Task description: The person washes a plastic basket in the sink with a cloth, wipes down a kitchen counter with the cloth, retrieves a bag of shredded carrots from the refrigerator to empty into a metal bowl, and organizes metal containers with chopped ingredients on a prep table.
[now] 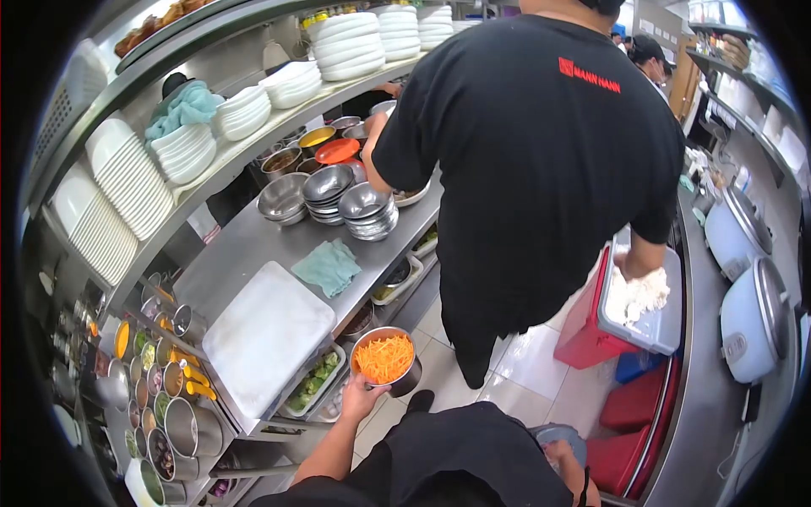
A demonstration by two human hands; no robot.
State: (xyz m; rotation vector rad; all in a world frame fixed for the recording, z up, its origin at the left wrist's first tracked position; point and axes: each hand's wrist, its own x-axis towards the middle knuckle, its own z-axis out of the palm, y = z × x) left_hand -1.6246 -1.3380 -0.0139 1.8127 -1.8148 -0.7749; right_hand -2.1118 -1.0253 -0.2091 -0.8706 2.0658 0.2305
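Clearly, open room runs through the middle of the frame, where the tiled floor (524, 372) shows between the steel counter (228, 262) on the left and a red bin (579, 325) on the right. A co-worker in a black shirt (549, 160) fills much of the upper middle, narrowing that lane. The counter's front edge slants from the upper middle toward the lower left, with a white cutting board (270, 338) along it and a green cloth (328, 267) just beyond the board. Red lettering on the shirt's back reads "MANN HANN" next to a small red square; a mark on the lower rice cooker (748, 329), at the right, is too small to read.

The person's left hand (363, 399), at lower centre, grips a metal pot (407, 382) at its near left side, thumb by the rim. Shredded carrots (384, 358) fill the pot, just above the fingers, near a tray of greens (315, 384). The right hand (559, 456), at lower right, is against a grey container (571, 436); whether it grips cannot be told.
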